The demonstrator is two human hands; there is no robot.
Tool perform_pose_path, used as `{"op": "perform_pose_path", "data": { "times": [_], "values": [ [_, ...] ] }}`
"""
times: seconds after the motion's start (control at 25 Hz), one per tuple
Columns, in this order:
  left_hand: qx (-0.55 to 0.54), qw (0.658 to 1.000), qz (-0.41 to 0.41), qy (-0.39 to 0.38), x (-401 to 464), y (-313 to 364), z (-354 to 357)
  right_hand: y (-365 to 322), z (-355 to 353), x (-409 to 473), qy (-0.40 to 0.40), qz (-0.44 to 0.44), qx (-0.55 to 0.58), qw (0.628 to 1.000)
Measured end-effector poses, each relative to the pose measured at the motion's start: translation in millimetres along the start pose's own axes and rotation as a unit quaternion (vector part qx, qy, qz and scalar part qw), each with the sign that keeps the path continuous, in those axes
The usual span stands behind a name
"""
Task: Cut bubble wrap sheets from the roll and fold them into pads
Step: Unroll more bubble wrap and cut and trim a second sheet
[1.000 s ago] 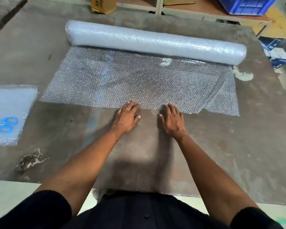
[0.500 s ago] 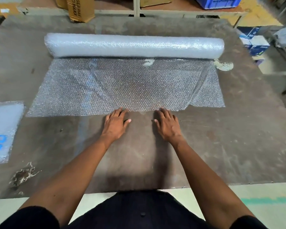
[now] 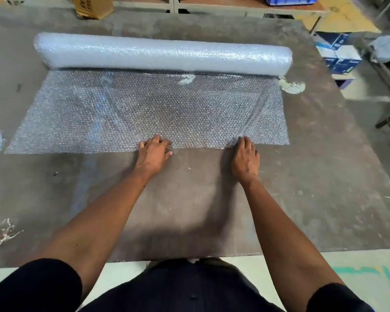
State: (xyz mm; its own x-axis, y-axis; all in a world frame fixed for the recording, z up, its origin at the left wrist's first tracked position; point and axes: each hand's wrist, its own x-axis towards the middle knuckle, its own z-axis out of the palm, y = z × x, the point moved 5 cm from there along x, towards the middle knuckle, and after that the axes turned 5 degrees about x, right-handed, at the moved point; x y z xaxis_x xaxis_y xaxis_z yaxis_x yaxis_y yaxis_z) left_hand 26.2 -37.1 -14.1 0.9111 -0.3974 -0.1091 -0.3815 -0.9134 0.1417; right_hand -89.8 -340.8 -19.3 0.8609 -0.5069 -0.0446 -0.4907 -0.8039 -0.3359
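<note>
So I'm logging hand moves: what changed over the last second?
The hands spread apart along the sheet's near edge: the right hand slid right, and the left hand curled onto the edge. The bubble wrap roll and unrolled sheet lie as before on the table.

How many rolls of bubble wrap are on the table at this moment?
1. The bubble wrap roll lies across the far side of the table, its loose sheet spread toward both hands. More rolls may be outside the view.
</note>
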Motion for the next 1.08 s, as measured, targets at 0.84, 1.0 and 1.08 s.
{"op": "perform_pose_path", "data": {
  "times": [0.84, 1.0, 1.08],
  "values": [
    [-0.023, 0.996, -0.012, 0.086, -6.0, -3.8, -0.1, 63.4, -37.8, 33.3, 0.036, -0.179, -0.041, 0.982],
    [-0.055, 0.993, -0.039, 0.097, -0.5, -1.7, 2.0, 14.8, -16.8, 29.3, -0.046, -0.221, -0.028, 0.974],
    [-0.02, 0.996, -0.016, 0.087, 2.5, 1.1, 0.2, 10.4, -13.1, 31.6, -0.048, -0.193, -0.034, 0.98]
  ]
}}
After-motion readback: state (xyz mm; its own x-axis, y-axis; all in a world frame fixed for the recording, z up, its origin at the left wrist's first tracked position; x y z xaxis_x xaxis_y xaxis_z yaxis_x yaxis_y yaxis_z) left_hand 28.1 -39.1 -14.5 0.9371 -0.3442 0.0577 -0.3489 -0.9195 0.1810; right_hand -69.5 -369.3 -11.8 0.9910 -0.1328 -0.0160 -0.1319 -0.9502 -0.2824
